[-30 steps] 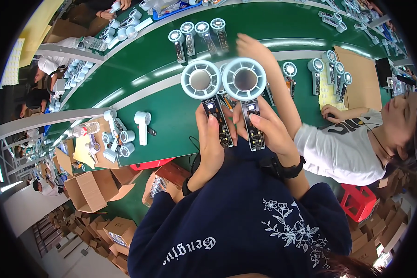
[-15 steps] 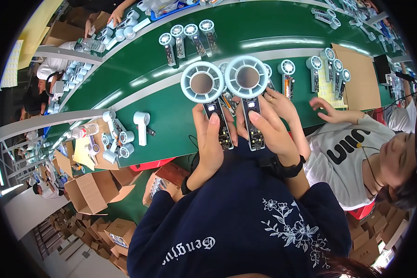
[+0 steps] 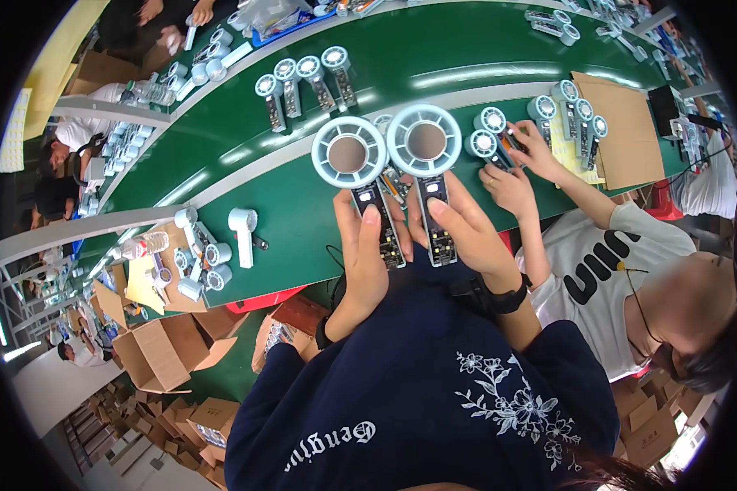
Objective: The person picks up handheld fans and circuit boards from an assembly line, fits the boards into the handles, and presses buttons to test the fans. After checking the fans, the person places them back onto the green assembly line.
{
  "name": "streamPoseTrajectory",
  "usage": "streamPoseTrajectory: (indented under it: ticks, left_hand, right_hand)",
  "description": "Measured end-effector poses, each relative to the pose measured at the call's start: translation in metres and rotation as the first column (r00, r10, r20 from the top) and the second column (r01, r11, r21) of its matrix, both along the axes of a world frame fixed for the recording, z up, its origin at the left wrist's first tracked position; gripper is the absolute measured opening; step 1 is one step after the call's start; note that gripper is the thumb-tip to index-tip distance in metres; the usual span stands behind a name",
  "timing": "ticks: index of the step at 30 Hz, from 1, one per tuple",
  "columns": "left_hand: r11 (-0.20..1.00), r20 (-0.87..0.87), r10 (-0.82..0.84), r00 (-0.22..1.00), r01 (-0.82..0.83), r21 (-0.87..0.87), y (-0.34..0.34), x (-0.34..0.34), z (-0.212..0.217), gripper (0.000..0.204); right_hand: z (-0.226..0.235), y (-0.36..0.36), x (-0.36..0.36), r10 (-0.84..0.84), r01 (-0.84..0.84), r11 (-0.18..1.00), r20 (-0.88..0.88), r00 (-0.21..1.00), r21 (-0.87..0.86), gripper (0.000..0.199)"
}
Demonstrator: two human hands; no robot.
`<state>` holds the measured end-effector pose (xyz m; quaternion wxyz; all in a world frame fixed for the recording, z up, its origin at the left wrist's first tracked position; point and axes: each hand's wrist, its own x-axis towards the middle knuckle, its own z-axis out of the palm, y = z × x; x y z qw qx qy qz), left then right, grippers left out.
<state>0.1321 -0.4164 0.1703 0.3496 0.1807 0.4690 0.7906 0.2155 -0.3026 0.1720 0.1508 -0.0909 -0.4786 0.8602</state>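
My left hand (image 3: 363,250) is closed around the handle of a light blue handheld fan (image 3: 319,155). My right hand (image 3: 465,225) grips a second handheld fan (image 3: 451,141) of the same kind. Both fans stand side by side, round ring heads up, with their handles' dark circuit boards facing me and a small white light glowing on each. My thumbs press on the boards. Behind the two held fans, partly hidden, further fan parts (image 3: 393,184) lie on the green table (image 3: 303,245).
Four-sided cardboard (image 3: 622,135) and several fans (image 3: 567,92) lie at right, near a co-worker's hands (image 3: 512,190) holding fans. A belt (image 3: 401,61) carries several fans (image 3: 307,65). At left are a lone fan (image 3: 243,233), a fan pile (image 3: 205,258), a bottle (image 3: 146,245) and an open carton (image 3: 168,348).
The fans on the belt have moved left. The co-worker's hands have come together on fans beside my right hand. My hands keep holding both fans, nearly in place.
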Motion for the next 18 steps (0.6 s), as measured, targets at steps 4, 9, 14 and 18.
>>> streamPoseTrajectory:
  ticks: [4,9,14,18]
  left_hand:
    - [0.998,0.009,-0.032,0.999,0.032,-0.057,0.003,-0.002,0.002,0.033]
    - [0.990,-0.025,-0.107,0.994,0.104,-0.096,0.009,-0.001,-0.005,0.032]
    - [0.976,-0.006,-0.165,0.986,0.163,-0.146,0.017,0.002,-0.012,0.033]
    - [0.964,0.008,-0.198,0.980,0.196,-0.181,0.023,0.005,-0.018,0.035]
  right_hand:
    - [0.001,0.003,0.003,0.005,-0.005,1.000,0.044,0.999,0.005,0.038]
    - [-0.004,0.011,0.009,-0.075,0.055,0.979,0.092,0.993,0.198,0.039]
    - [-0.007,0.019,0.017,-0.034,0.026,0.996,0.098,0.995,0.081,0.037]
    - [-0.023,0.025,0.021,-0.051,0.038,0.994,0.122,0.991,0.103,0.036]
